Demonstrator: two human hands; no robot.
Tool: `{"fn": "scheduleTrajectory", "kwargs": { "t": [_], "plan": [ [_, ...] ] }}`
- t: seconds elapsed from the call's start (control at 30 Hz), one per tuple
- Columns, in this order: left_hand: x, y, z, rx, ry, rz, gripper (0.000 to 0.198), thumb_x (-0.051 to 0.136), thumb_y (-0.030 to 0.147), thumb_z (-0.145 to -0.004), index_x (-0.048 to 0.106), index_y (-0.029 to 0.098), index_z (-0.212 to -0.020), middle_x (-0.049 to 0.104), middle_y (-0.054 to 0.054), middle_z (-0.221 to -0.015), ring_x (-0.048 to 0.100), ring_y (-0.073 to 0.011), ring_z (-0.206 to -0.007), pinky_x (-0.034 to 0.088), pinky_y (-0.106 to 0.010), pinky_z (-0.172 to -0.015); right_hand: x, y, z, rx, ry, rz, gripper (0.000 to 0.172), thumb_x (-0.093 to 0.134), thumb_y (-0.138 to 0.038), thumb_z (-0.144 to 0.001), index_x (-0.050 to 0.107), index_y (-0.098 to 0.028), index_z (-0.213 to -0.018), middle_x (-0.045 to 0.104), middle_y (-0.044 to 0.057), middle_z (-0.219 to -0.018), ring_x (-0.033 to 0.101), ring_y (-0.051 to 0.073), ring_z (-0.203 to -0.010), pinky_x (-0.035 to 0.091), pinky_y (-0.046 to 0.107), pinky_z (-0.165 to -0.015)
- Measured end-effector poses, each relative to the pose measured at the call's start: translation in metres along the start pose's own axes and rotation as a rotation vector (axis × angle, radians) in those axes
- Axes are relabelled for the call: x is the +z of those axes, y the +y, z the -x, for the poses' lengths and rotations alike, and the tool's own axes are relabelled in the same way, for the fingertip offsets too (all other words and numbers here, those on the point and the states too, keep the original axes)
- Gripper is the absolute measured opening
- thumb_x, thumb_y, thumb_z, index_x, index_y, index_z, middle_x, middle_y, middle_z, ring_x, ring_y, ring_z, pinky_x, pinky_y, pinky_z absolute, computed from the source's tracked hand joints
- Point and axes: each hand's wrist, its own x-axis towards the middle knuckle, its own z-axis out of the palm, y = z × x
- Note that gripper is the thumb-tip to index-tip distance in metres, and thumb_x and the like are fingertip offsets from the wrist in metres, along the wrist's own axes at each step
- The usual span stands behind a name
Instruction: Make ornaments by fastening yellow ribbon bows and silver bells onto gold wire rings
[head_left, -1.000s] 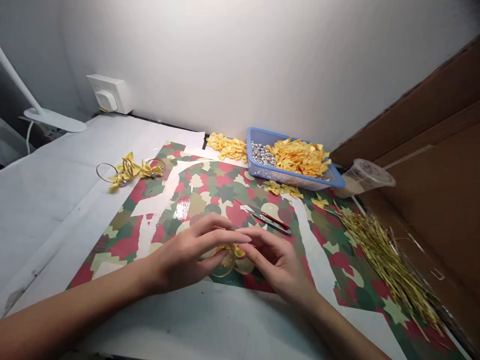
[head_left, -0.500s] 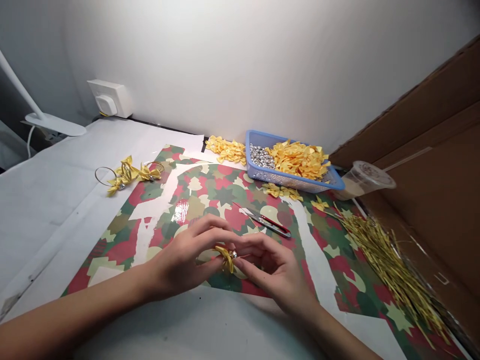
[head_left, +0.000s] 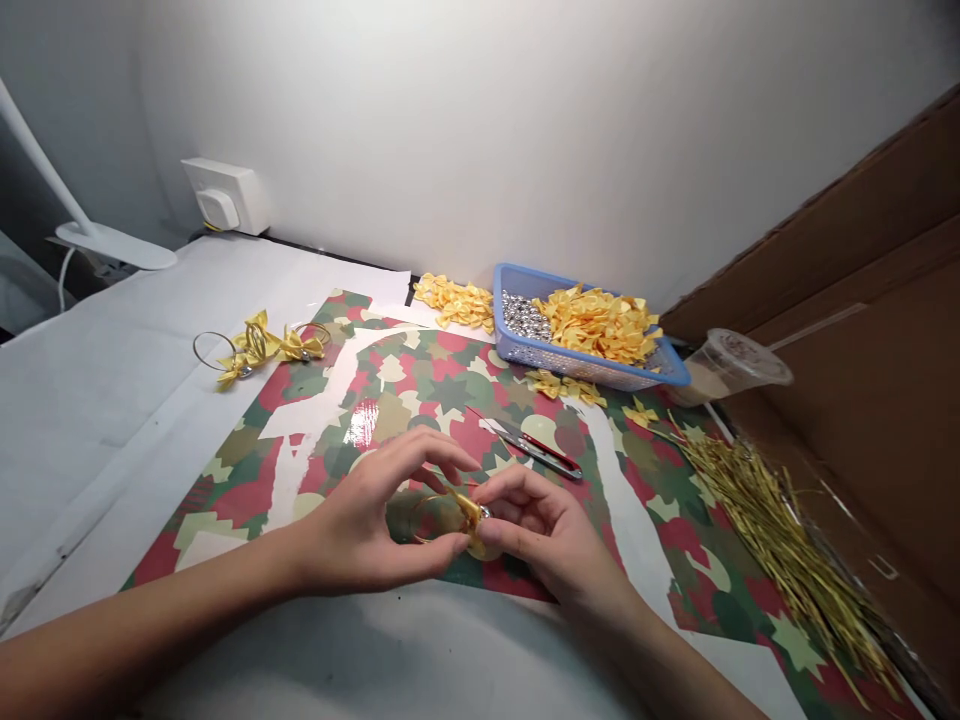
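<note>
A yellow ribbon bow (head_left: 472, 508) with a silver bell (head_left: 484, 512) and a thin gold ring sits between my hands, above the patterned sheet. My right hand (head_left: 551, 530) pinches it at the bell side with thumb and fingers. On its other side, my left hand (head_left: 390, 505) curves around the ring with thumb and fingers spread apart. The left thumb tip is by the bow's lower edge; whether it touches is unclear. Just beyond my hands lie red-handled thread snips (head_left: 536, 447).
A blue basket (head_left: 592, 372) holds silver bells and yellow bows. Loose bows (head_left: 454, 302) lie beside it. Several ringed bows (head_left: 259, 345) lie at left. Gold twist ties (head_left: 780, 550) spread at right near a plastic cup (head_left: 731, 365). A camouflage-patterned sheet (head_left: 247, 480) covers the table.
My left hand has opened away from the bow, its thumb and fingers now wider apart. The bow has turned, and its gold ring shows. My right hand keeps hold.
</note>
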Motion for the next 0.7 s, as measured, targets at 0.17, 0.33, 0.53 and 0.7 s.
{"fn": "scheduleTrajectory", "kwargs": {
  "t": [0.17, 0.33, 0.53, 0.7],
  "plan": [
    [-0.0010, -0.0019, -0.0011, -0.094, -0.066, 0.083, 0.016, 0.067, 0.018, -0.081, 0.061, 0.016, -0.096, 0.067, -0.003, -0.087, 0.062, -0.0113, -0.078, 0.052, -0.020, -0.064, -0.0027, -0.0007, 0.0020, -0.039, -0.020, 0.018, 0.016, 0.080, -0.026, -0.068, 0.070, -0.021, -0.079, 0.068, 0.000, -0.074, 0.064, 0.011, -0.069, 0.054, 0.020, -0.063],
    [-0.0004, -0.0039, -0.0027, -0.090, -0.066, 0.137, 0.010, 0.063, 0.015, -0.083, 0.062, 0.015, -0.093, 0.067, -0.002, -0.081, 0.063, -0.0098, -0.071, 0.052, -0.019, -0.060, -0.0021, -0.0032, 0.0024, -0.055, -0.033, 0.028, 0.014, 0.079, -0.023, -0.069, 0.072, -0.021, -0.080, 0.071, 0.000, -0.075, 0.067, 0.012, -0.071, 0.056, 0.021, -0.064],
    [-0.0016, -0.0053, -0.0026, -0.107, -0.025, 0.090, 0.011, 0.061, 0.015, -0.082, 0.062, 0.015, -0.093, 0.068, -0.003, -0.082, 0.063, -0.0113, -0.071, 0.052, -0.021, -0.060, -0.0041, -0.0034, 0.0021, -0.031, -0.007, 0.073, 0.014, 0.077, -0.031, -0.072, 0.074, -0.022, -0.083, 0.071, 0.002, -0.079, 0.067, 0.012, -0.074, 0.055, 0.022, -0.066],
    [-0.0009, -0.0048, -0.0001, -0.154, -0.011, 0.108, 0.013, 0.061, 0.020, -0.084, 0.059, 0.017, -0.096, 0.065, -0.003, -0.088, 0.062, -0.0125, -0.077, 0.054, -0.025, -0.068, -0.0045, -0.0045, 0.0011, -0.008, 0.001, 0.062, 0.012, 0.077, -0.031, -0.072, 0.075, -0.023, -0.081, 0.072, 0.000, -0.078, 0.067, 0.011, -0.072, 0.054, 0.020, -0.066]
  ]
}}
